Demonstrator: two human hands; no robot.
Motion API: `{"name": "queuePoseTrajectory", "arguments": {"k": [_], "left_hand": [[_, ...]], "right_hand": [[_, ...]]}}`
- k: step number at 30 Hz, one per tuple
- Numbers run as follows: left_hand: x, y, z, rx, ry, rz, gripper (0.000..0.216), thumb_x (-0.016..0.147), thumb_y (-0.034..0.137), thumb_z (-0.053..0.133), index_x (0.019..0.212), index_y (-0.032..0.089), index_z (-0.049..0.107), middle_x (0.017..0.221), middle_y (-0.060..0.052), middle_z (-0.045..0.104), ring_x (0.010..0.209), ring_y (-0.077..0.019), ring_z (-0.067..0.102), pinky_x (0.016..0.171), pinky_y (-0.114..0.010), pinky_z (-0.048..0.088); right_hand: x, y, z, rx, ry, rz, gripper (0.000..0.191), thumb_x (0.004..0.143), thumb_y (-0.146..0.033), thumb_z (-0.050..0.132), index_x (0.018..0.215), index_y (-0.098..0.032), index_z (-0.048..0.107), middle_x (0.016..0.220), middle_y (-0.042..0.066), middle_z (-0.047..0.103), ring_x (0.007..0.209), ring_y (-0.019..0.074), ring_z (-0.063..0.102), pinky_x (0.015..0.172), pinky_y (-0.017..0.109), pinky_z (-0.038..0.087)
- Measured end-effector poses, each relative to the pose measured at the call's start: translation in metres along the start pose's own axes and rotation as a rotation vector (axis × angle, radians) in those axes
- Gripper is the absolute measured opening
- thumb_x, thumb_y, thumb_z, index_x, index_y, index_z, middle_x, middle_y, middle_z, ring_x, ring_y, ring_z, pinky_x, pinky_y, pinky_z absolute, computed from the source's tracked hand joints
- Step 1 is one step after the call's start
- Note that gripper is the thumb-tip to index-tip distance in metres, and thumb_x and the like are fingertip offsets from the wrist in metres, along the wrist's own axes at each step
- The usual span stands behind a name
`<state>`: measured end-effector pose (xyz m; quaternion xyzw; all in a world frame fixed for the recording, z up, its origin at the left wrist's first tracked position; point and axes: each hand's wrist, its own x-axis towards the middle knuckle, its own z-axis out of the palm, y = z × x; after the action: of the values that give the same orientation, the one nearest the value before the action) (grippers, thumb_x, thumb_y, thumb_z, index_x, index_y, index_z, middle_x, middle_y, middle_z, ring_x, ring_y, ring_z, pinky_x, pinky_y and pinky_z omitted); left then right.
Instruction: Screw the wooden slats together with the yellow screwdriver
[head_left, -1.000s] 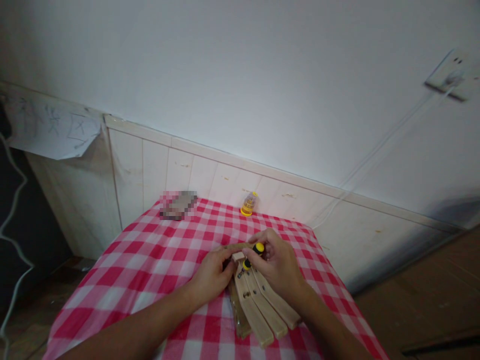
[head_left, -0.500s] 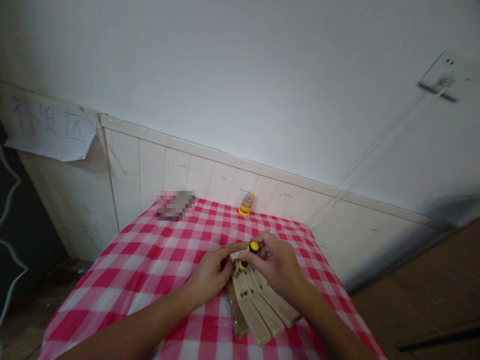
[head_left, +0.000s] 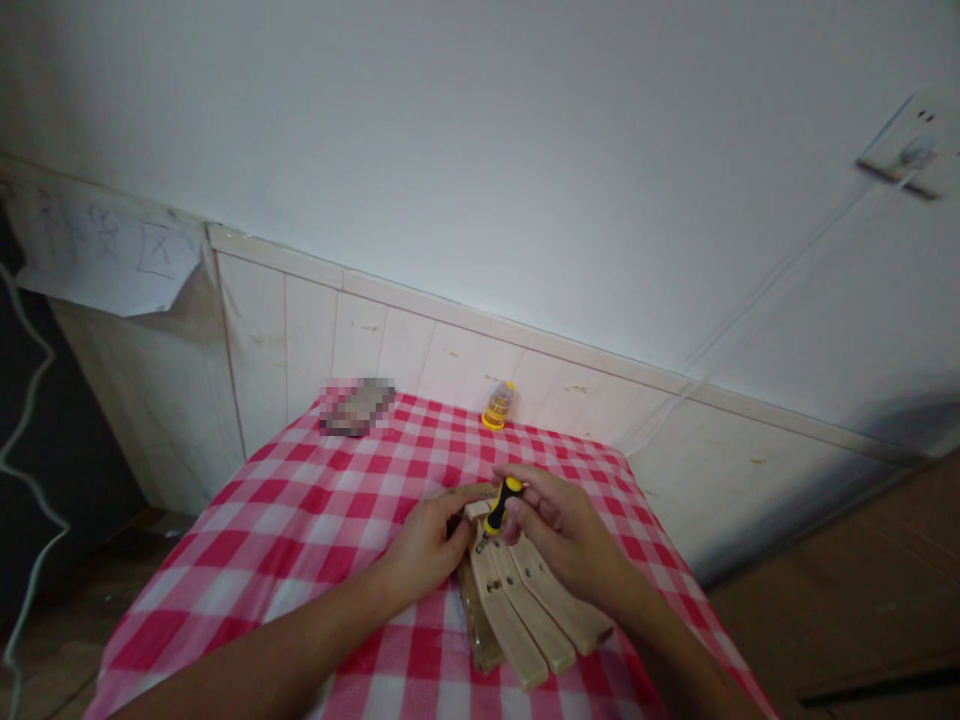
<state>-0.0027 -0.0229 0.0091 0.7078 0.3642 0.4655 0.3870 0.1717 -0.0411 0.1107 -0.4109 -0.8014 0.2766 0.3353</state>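
My right hand (head_left: 566,525) has its fingers and thumb round a small black-and-yellow screwdriver (head_left: 501,508). The tool is tilted, its tip down at the upper part of the leftmost of several pale wooden slats (head_left: 517,630). Dark holes or metal fasteners dot the slats, which fan out towards me. My left hand (head_left: 426,545) is closed round the slats' far left end, thumb near the screwdriver tip and fingers partly hidden. Under the slats lies a brown piece (head_left: 486,645) with a shiny, film-like edge.
A red-and-white checked cloth (head_left: 330,500) covers the table. Near the wall stands a clear container with yellow ends (head_left: 499,405); left of it lies a pixelated flat object (head_left: 360,408). A socket with a white cable (head_left: 915,155) is on the right wall.
My right fingers have loosened and shifted back round the handle, so more of the screwdriver shows. My left hand keeps its place on the slats. The whole view has shifted slightly.
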Motion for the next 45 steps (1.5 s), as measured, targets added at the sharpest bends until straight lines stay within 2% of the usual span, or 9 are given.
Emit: {"name": "queuePoseTrajectory", "arguments": {"k": [3, 6, 12, 19, 24, 27, 36, 42, 45], "left_hand": [[0.001, 0.002, 0.0, -0.023, -0.016, 0.001, 0.052, 0.086, 0.009, 0.051, 0.132, 0.028, 0.064, 0.127, -0.001, 0.071, 0.112, -0.0191, 0.067, 0.099, -0.031, 0.05], [0.001, 0.002, -0.001, -0.023, -0.026, 0.01, 0.051, 0.086, 0.01, 0.051, 0.131, 0.029, 0.064, 0.128, -0.001, 0.071, 0.114, -0.0191, 0.066, 0.1, -0.031, 0.049], [0.001, -0.001, -0.001, 0.027, -0.007, 0.014, 0.052, 0.084, 0.007, 0.05, 0.129, 0.029, 0.065, 0.126, -0.001, 0.071, 0.115, -0.0199, 0.065, 0.101, -0.033, 0.048], [0.0, -0.003, 0.0, 0.035, -0.002, 0.006, 0.049, 0.086, 0.01, 0.051, 0.13, 0.027, 0.065, 0.113, -0.002, 0.075, 0.105, -0.0199, 0.067, 0.097, -0.032, 0.051], [0.001, -0.002, 0.0, 0.03, -0.008, -0.003, 0.048, 0.087, 0.013, 0.051, 0.131, 0.027, 0.064, 0.124, -0.003, 0.072, 0.112, -0.0207, 0.066, 0.099, -0.033, 0.05], [0.001, 0.001, -0.002, 0.011, -0.021, 0.021, 0.048, 0.088, 0.013, 0.05, 0.131, 0.029, 0.064, 0.128, -0.002, 0.07, 0.117, -0.02, 0.064, 0.102, -0.033, 0.048], [0.001, 0.004, -0.002, 0.016, -0.009, 0.023, 0.045, 0.088, 0.013, 0.049, 0.127, 0.029, 0.066, 0.126, -0.001, 0.072, 0.116, -0.0202, 0.065, 0.104, -0.035, 0.048], [0.0, 0.001, -0.002, 0.063, 0.006, 0.024, 0.046, 0.086, 0.01, 0.051, 0.126, 0.026, 0.067, 0.119, -0.002, 0.074, 0.11, -0.0205, 0.066, 0.101, -0.035, 0.049], [0.001, -0.001, -0.001, 0.066, 0.012, 0.018, 0.047, 0.086, 0.01, 0.051, 0.127, 0.026, 0.066, 0.12, -0.003, 0.074, 0.112, -0.0208, 0.066, 0.1, -0.035, 0.049]], "right_hand": [[0.002, -0.004, 0.0, -0.135, 0.083, -0.012, 0.009, 0.085, -0.025, 0.068, 0.092, -0.02, 0.066, 0.068, -0.001, 0.066, 0.058, 0.0138, 0.061, 0.054, 0.024, 0.045], [0.003, -0.001, 0.004, -0.222, 0.192, -0.019, 0.018, 0.081, -0.027, 0.074, 0.077, -0.021, 0.058, 0.064, -0.003, 0.059, 0.056, 0.0128, 0.055, 0.051, 0.023, 0.041], [0.003, 0.013, 0.013, -0.013, 0.167, -0.037, 0.017, 0.089, -0.025, 0.063, 0.106, -0.023, 0.059, 0.076, -0.001, 0.066, 0.055, 0.0129, 0.06, 0.049, 0.023, 0.046], [-0.002, -0.005, 0.003, -0.144, 0.063, -0.167, 0.025, 0.093, -0.021, 0.055, 0.115, -0.025, 0.067, 0.092, 0.005, 0.073, 0.076, 0.0174, 0.068, 0.065, 0.028, 0.053], [-0.001, -0.007, 0.003, -0.268, 0.158, -0.156, 0.008, 0.084, -0.023, 0.072, 0.091, -0.021, 0.068, 0.074, 0.0, 0.068, 0.063, 0.0152, 0.062, 0.058, 0.025, 0.047], [0.0, -0.001, 0.007, -0.305, 0.25, -0.116, 0.016, 0.08, -0.025, 0.077, 0.079, -0.021, 0.062, 0.067, -0.002, 0.062, 0.058, 0.014, 0.057, 0.053, 0.024, 0.044], [0.001, 0.003, 0.012, -0.157, 0.175, -0.154, 0.004, 0.088, -0.027, 0.068, 0.089, -0.023, 0.069, 0.08, 0.002, 0.073, 0.07, 0.0163, 0.068, 0.065, 0.026, 0.053], [-0.002, -0.008, -0.002, -0.215, 0.081, -0.221, 0.027, 0.093, -0.019, 0.053, 0.114, -0.024, 0.07, 0.109, 0.009, 0.075, 0.098, 0.0218, 0.071, 0.085, 0.035, 0.056], [-0.002, -0.01, -0.003, -0.241, 0.074, -0.197, 0.021, 0.092, -0.02, 0.057, 0.107, -0.024, 0.071, 0.098, 0.007, 0.077, 0.086, 0.0206, 0.072, 0.076, 0.032, 0.056]]}}
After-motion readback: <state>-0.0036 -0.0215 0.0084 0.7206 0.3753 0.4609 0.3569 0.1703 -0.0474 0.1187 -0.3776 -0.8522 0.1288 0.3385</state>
